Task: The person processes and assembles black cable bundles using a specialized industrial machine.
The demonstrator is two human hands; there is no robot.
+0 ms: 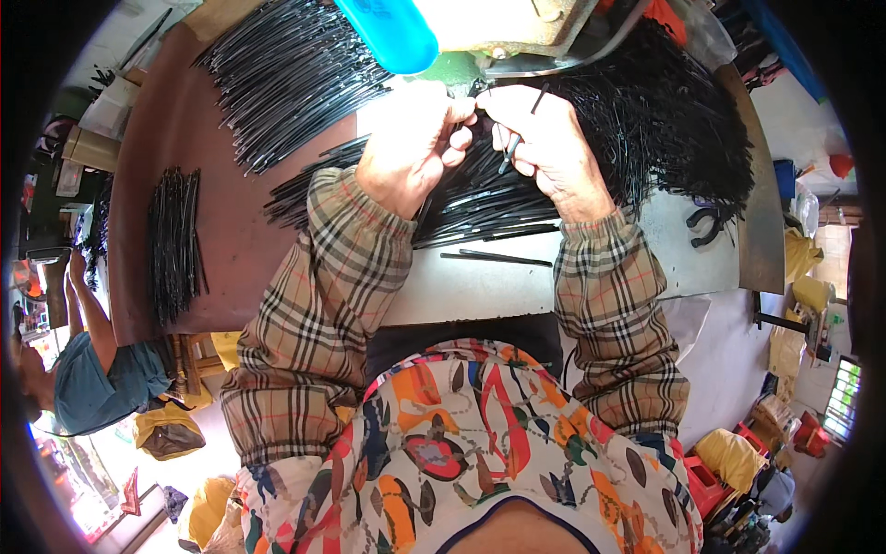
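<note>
My left hand (406,152) is pinched near the green part of a machine (454,70), its fingertips meeting my right hand's; what it holds is too small to make out. My right hand (558,152) has its fingers closed round a thin dark rod (508,153), which slants across the palm and sticks out above and below. Beneath both hands lies a loose pile of slim black strips (489,210). Two single strips (498,258) lie apart on the pale tabletop (489,291), close to me.
A blue rounded part (392,37) hangs by the bright lamp. More black strips are stacked far left (295,83), near left (175,245) and heaped at right (664,111). A black-handled tool (709,226) lies right. Another person (106,374) is at the left.
</note>
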